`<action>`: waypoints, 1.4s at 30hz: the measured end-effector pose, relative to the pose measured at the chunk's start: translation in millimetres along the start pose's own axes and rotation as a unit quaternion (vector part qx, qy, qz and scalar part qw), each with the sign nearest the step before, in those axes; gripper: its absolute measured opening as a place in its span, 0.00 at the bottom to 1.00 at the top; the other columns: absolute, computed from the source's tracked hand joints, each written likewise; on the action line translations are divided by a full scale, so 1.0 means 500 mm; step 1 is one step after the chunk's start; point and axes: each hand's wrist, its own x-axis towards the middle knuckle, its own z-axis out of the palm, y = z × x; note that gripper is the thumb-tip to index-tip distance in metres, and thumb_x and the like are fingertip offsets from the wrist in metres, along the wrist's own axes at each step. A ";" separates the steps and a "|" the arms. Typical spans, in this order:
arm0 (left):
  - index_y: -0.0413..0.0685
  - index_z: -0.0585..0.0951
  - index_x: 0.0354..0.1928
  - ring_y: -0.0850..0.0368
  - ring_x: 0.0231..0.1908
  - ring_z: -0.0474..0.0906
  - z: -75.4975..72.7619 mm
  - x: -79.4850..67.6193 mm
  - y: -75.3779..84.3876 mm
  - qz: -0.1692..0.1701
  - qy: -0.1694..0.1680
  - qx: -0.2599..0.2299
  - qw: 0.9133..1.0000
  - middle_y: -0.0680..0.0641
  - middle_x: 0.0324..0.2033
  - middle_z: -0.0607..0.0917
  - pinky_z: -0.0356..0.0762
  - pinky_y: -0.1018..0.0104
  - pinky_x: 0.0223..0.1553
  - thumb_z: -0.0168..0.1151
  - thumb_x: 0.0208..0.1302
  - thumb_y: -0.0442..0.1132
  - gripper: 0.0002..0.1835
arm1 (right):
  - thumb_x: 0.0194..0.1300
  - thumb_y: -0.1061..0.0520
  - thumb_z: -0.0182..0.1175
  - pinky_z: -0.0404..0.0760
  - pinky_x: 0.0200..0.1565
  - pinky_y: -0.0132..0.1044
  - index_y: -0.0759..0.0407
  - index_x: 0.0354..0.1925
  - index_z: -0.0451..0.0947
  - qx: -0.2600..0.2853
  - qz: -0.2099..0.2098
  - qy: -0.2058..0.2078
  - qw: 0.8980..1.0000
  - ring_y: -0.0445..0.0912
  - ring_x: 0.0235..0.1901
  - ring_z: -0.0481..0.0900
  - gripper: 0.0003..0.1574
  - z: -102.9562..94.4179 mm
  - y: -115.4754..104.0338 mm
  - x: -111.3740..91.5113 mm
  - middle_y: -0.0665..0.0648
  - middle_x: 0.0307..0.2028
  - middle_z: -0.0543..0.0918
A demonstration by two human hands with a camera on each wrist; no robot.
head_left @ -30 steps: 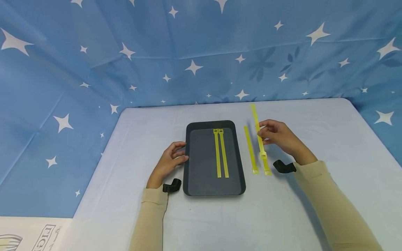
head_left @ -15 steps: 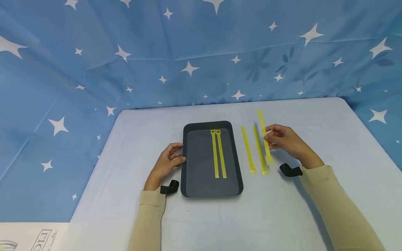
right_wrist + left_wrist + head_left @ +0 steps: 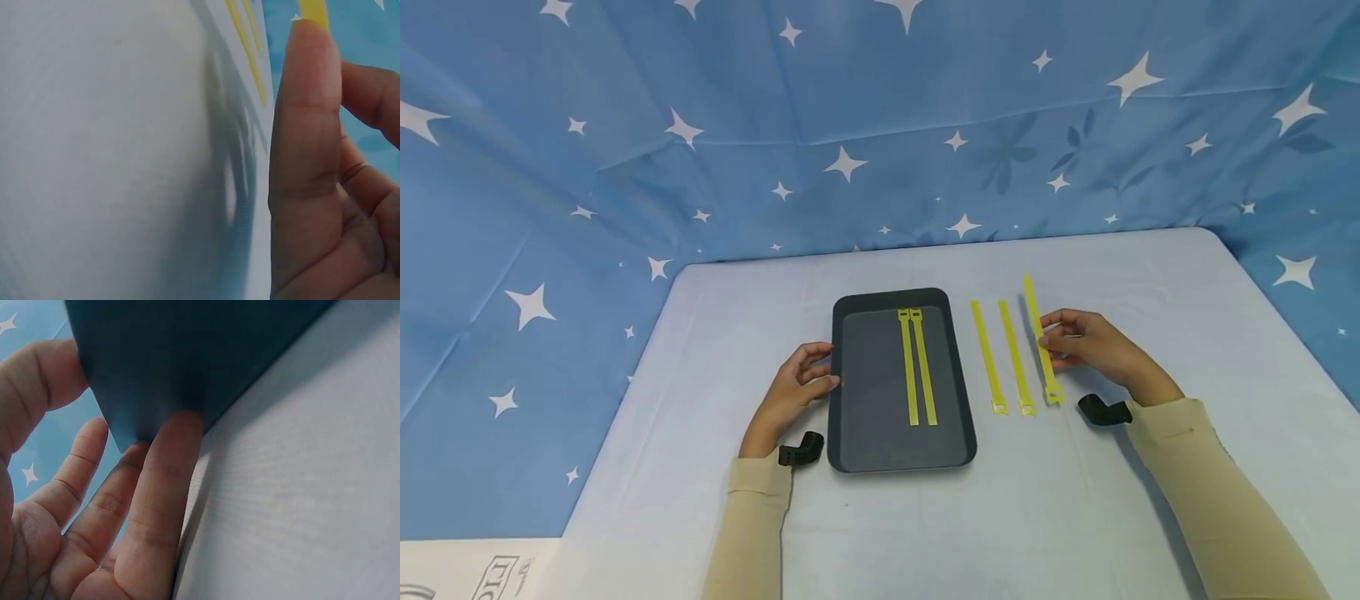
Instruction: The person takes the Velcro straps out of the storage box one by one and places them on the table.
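Note:
In the head view my right hand [image 3: 1093, 346] pinches a yellow hook-and-loop cable tie [image 3: 1041, 346] between thumb and fingers, its slotted head toward me. The tie casts a shadow on the table beside it. Left of it lie two more yellow cable ties, the nearer one [image 3: 1017, 358] and the farther one [image 3: 988, 358]. A dark grey tray [image 3: 868, 442] stands left of these, with two ties [image 3: 908, 367] side by side inside. My left hand [image 3: 788, 396] touches the tray's left side, its fingertips and thumb against the outer wall. The right wrist view shows the thumb [image 3: 309, 125] against yellow.
A white cloth covers the table [image 3: 910, 533]. Behind it hangs a blue curtain [image 3: 737, 100] with white stars. A black wrist camera sits at each cuff, the left one [image 3: 801, 448] close to the tray.
My right hand has moved right and toward me with its cable tie, away from the two lying ties. The left hand stays at the tray. The head view shifts slightly.

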 end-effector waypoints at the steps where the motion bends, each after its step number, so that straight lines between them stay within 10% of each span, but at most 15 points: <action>1: 0.36 0.68 0.77 0.36 0.71 0.72 -0.001 0.000 -0.001 0.001 0.001 0.000 1.000 0.35 0.78 0.69 0.83 0.68 0.54 0.65 0.74 0.30 0.32 | 0.80 0.63 0.61 0.89 0.41 0.36 0.79 0.71 0.62 -0.002 0.003 -0.002 1.000 0.42 0.37 0.83 0.32 0.000 0.002 0.001 0.53 0.42 0.82; 31: 0.33 0.66 0.77 0.32 0.72 0.71 -0.008 0.001 0.002 0.013 -0.009 -0.003 1.000 0.32 0.79 0.66 0.83 0.68 0.54 0.63 0.74 0.30 0.33 | 0.76 0.59 0.68 0.90 0.37 0.37 0.75 0.63 0.73 -0.159 0.067 0.050 0.984 0.45 0.32 0.90 0.27 0.002 -0.021 -0.009 0.60 0.40 0.82; 42: 0.34 0.66 0.77 0.41 0.69 0.75 -0.005 0.001 -0.005 0.012 -0.008 -0.001 1.000 0.33 0.79 0.67 0.83 0.67 0.55 0.64 0.74 0.30 0.33 | 0.79 0.63 0.63 0.90 0.42 0.37 0.76 0.68 0.72 -0.122 -0.036 0.051 0.991 0.43 0.36 0.89 0.26 -0.011 -0.023 -0.011 0.65 0.44 0.82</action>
